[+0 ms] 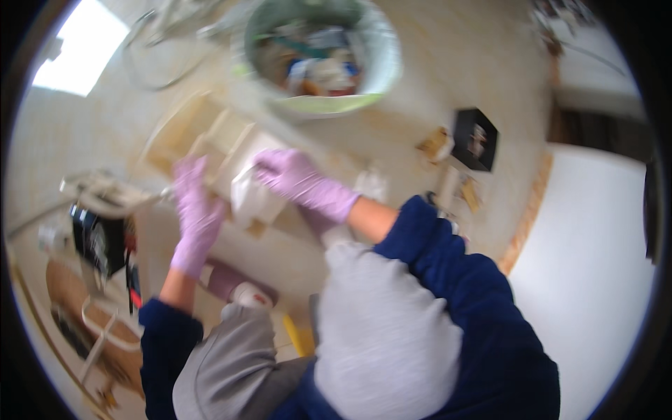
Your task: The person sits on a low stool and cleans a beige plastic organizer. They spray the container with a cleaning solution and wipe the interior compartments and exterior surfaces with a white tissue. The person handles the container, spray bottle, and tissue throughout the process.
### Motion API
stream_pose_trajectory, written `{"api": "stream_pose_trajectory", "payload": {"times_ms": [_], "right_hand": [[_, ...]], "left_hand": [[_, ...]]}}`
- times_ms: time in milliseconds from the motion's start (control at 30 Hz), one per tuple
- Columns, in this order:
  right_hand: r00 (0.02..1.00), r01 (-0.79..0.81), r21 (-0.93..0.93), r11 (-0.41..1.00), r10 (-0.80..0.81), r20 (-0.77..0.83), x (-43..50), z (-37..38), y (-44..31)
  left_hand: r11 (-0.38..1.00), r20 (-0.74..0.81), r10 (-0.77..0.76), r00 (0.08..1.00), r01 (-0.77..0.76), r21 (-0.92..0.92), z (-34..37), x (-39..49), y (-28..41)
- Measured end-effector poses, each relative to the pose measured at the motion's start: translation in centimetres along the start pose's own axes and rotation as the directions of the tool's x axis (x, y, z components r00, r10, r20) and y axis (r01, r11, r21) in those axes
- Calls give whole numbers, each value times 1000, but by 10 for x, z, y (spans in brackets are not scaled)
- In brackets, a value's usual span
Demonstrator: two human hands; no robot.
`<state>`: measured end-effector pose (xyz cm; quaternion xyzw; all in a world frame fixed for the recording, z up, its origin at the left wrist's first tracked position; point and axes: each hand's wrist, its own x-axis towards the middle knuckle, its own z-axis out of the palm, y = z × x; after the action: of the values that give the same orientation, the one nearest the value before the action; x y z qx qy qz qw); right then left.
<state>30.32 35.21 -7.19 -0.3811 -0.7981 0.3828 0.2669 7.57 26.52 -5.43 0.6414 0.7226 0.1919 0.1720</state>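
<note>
Both my hands wear pink gloves. My right hand (286, 176) is closed on a white cloth or wipe (255, 198), which hangs below its fingers. My left hand (197, 210) is beside a beige plastic container (184, 131) with inner walls, its fingers at the near edge; blur hides whether they grip it. The container lies on the floor beyond my hands, and the cloth is over its near right end.
A round bin (336, 105) holding mixed waste stands beyond the container. To the right lie a black box (475, 139) and small scraps. A black device (97, 239) with a pale hose is at left. A white panel (583, 252) stands far right.
</note>
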Motion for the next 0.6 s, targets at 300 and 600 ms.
{"api": "stream_pose_trajectory", "payload": {"times_ms": [300, 600], "right_hand": [[951, -306, 698, 648, 234, 200, -47, -34, -34], [745, -371, 907, 200, 647, 162, -194, -86, 7]], "left_hand": [[345, 666, -250, 703, 707, -617, -32, -5, 70], [575, 681, -398, 614, 746, -336, -58, 5, 62]]}}
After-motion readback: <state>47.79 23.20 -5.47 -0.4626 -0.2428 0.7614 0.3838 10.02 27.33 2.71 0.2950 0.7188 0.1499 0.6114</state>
